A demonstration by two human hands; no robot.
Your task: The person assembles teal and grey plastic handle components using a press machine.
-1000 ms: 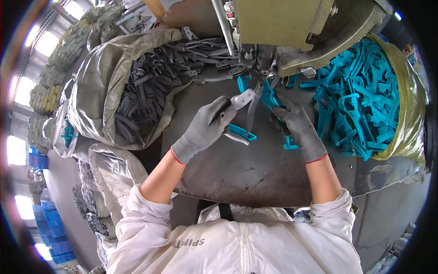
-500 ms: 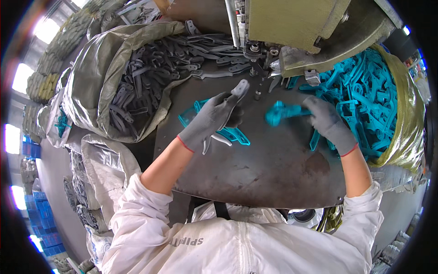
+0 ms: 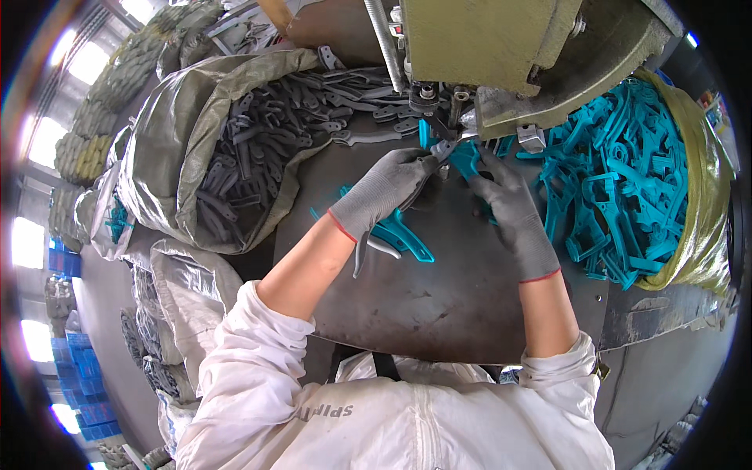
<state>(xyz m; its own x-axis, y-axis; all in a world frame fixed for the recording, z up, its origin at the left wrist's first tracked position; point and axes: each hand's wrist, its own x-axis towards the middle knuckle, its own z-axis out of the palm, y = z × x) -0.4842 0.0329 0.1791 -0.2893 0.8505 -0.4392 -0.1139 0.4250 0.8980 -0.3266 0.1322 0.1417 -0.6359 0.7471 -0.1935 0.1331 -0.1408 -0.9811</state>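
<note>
Both my hands wear grey gloves and meet under the head of an olive-green machine (image 3: 501, 55). My left hand (image 3: 388, 188) pinches a grey metal piece (image 3: 442, 147) with its tip at the machine's tool. My right hand (image 3: 505, 200) grips a teal plastic handle (image 3: 468, 160) pressed against that metal piece. A finished teal-handled part (image 3: 399, 233) lies on the dark metal table (image 3: 439, 298) beneath my left wrist, its grey end sticking out toward me.
A silver-lined sack of grey metal pieces (image 3: 258, 149) stands at the left. A yellow-lined sack of teal plastic handles (image 3: 619, 180) stands at the right. More sacks (image 3: 168, 313) crowd the floor at lower left.
My right hand has brought a teal handle from the right sack in to the machine's tool. My left hand has moved up to the tool with the grey piece.
</note>
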